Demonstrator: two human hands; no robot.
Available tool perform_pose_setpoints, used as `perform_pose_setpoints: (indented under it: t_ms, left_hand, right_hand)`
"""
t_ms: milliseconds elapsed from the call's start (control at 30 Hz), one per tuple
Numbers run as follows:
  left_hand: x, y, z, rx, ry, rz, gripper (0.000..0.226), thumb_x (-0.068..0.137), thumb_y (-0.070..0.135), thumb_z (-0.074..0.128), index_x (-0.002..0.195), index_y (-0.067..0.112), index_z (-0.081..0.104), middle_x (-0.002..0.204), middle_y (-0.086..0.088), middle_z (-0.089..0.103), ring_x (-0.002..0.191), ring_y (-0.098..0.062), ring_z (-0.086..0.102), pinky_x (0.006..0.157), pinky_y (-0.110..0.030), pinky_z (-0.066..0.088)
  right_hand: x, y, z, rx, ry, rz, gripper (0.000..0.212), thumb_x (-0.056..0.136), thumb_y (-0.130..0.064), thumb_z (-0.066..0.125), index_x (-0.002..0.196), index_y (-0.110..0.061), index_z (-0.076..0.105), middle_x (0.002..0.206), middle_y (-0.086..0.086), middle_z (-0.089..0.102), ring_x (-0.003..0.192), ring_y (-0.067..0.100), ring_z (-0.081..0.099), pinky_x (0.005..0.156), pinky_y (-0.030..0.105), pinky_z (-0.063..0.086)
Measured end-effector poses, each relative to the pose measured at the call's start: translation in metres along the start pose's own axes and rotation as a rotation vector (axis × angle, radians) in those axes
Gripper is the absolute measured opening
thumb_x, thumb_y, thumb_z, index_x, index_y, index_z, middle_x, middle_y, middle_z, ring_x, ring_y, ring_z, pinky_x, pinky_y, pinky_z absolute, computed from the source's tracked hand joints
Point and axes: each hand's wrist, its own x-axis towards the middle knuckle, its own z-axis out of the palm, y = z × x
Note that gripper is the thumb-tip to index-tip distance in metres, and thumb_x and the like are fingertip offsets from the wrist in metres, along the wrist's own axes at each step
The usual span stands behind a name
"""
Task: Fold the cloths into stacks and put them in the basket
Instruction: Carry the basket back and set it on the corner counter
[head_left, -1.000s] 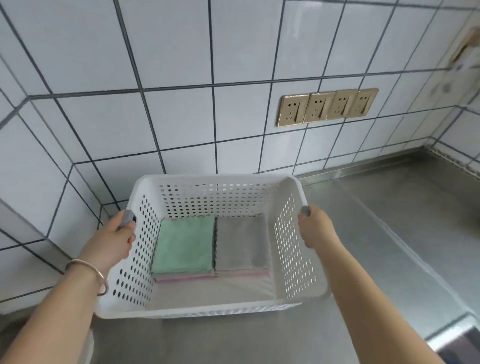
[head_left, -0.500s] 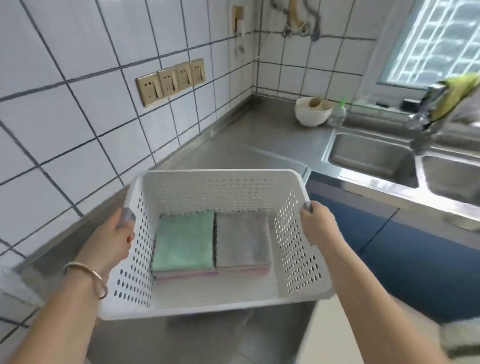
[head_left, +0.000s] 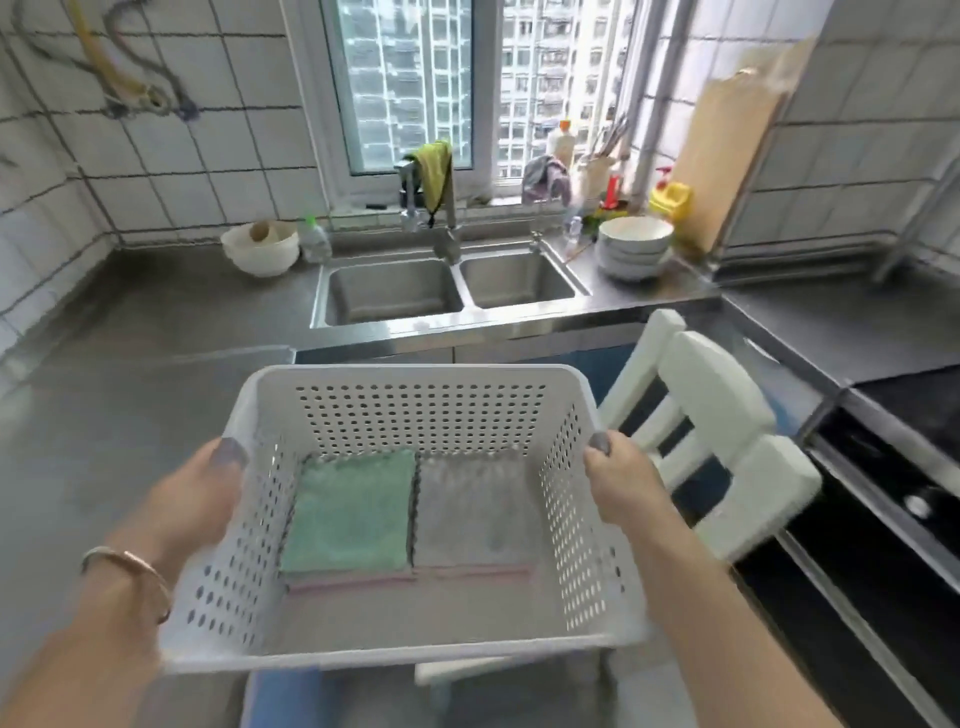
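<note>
Left hand (head_left: 192, 499) and right hand (head_left: 621, 480) grip the basket (head_left: 415, 639) sides, two folded cloth stacks (head_left: 410, 512) side by side inside.

Single head-worn view, wide-angle, looking forward and down. Close foreground: basket (head_left: 415, 387) held at both side rims. Far field: sink (head_left: 452, 291) and window (head_left: 410, 78) wall.

Bright daylight pours in through the tall white-framed window (head_left: 410, 83) at the back, and the steel double sink (head_left: 447, 288) below it catches a soft sheen along its front rim. The grey steel worktop (head_left: 156, 332) looks evenly lit, shadows faint. Motion blur smears the frame: the white slatted chair (head_left: 722, 431) streaks, both forearms go soft near the bottom corners. Wide-angle bending curves the white tiled wall (head_left: 156, 171) lines at the left edge.
</note>
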Motion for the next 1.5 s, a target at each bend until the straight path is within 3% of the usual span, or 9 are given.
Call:
perform_pose_setpoints:
  t_ms: [100,267,433,633,867,1000,1167,1367,1500]
  left_hand:
    - [-0.017,0.024,0.059,0.039,-0.157,0.052,0.024,0.099,0.010,0.037,0.115,0.021,0.051,0.063,-0.007,0.039,0.052,-0.014,0.028,0.051,-0.024,0.025]
    - [-0.066,0.051,0.149,0.063,-0.330,0.066,0.021,0.100,0.010,0.036,0.109,0.023,0.050,0.062,-0.008,0.039,0.053,-0.015,0.031,0.051,-0.025,0.027]
    - [-0.115,0.067,0.234,0.123,-0.497,0.113,0.023,0.099,0.011,0.037,0.111,0.024,0.051,0.060,-0.007,0.039,0.049,-0.015,0.029,0.049,-0.025,0.026]
    - [-0.167,0.104,0.330,0.171,-0.720,0.204,0.020,0.099,0.011,0.037,0.110,0.021,0.050,0.057,-0.005,0.036,0.047,-0.016,0.028,0.045,-0.022,0.024]
    - [-0.213,0.170,0.449,0.127,-0.946,0.257,0.015,0.099,0.010,0.038,0.099,0.019,0.050,0.059,-0.004,0.034,0.038,-0.011,0.028,0.029,-0.011,0.023]
    - [-0.216,0.214,0.519,0.109,-1.056,0.357,0.029,0.099,0.007,0.037,0.074,0.018,0.048,0.056,-0.003,0.032,0.025,-0.002,0.025,0.030,-0.008,0.020]
    - [-0.195,0.267,0.583,0.045,-1.146,0.402,0.021,0.098,0.005,0.038,0.084,0.016,0.049,0.058,-0.006,0.032,0.021,0.000,0.026,0.030,-0.005,0.020]
    - [-0.148,0.317,0.644,0.011,-1.155,0.418,0.030,0.098,0.006,0.039,0.074,0.021,0.050,0.058,-0.006,0.032,0.021,0.000,0.026,0.031,-0.004,0.020]
    - [-0.107,0.346,0.688,0.017,-1.104,0.446,0.030,0.098,0.007,0.039,0.073,0.020,0.050,0.058,-0.009,0.032,0.021,0.000,0.026,0.031,-0.004,0.021]
  right_hand:
    - [-0.026,0.049,-0.065,0.050,0.076,0.128,0.031,0.092,-0.014,0.038,0.063,-0.022,0.034,0.068,-0.002,0.041,0.059,0.012,0.038,0.055,0.028,0.033]
    - [-0.073,0.118,-0.147,0.054,0.173,0.281,0.018,0.095,-0.019,0.037,0.100,-0.010,0.052,0.098,0.008,0.055,0.088,0.025,0.052,0.075,0.033,0.042]
    - [-0.123,0.184,-0.218,0.048,0.279,0.408,0.024,0.096,-0.020,0.036,0.110,-0.010,0.052,0.107,0.009,0.058,0.098,0.027,0.056,0.089,0.043,0.049]
    - [-0.178,0.246,-0.284,0.010,0.427,0.589,0.027,0.095,-0.020,0.034,0.112,-0.008,0.050,0.098,0.008,0.057,0.085,0.027,0.054,0.072,0.036,0.043]
    - [-0.213,0.292,-0.353,0.026,0.655,0.745,0.041,0.099,-0.022,0.036,0.135,-0.002,0.039,0.125,0.019,0.052,0.111,0.034,0.050,0.078,0.030,0.033]
    - [-0.205,0.310,-0.383,0.119,0.786,0.795,0.031,0.095,-0.026,0.039,0.115,-0.006,0.053,0.100,0.014,0.057,0.087,0.029,0.056,0.072,0.033,0.041]
    - [-0.162,0.318,-0.420,0.176,0.928,0.806,0.010,0.091,-0.026,0.039,0.096,-0.021,0.045,0.076,0.004,0.044,0.067,0.023,0.046,0.059,0.029,0.039]
    - [-0.087,0.307,-0.448,0.157,0.984,0.736,0.014,0.092,-0.024,0.038,0.102,-0.020,0.048,0.084,0.008,0.050,0.068,0.025,0.050,0.060,0.030,0.043]
    - [-0.015,0.314,-0.475,0.126,0.956,0.693,0.015,0.093,-0.020,0.037,0.099,-0.017,0.050,0.071,0.004,0.049,0.061,0.023,0.048,0.056,0.029,0.040]
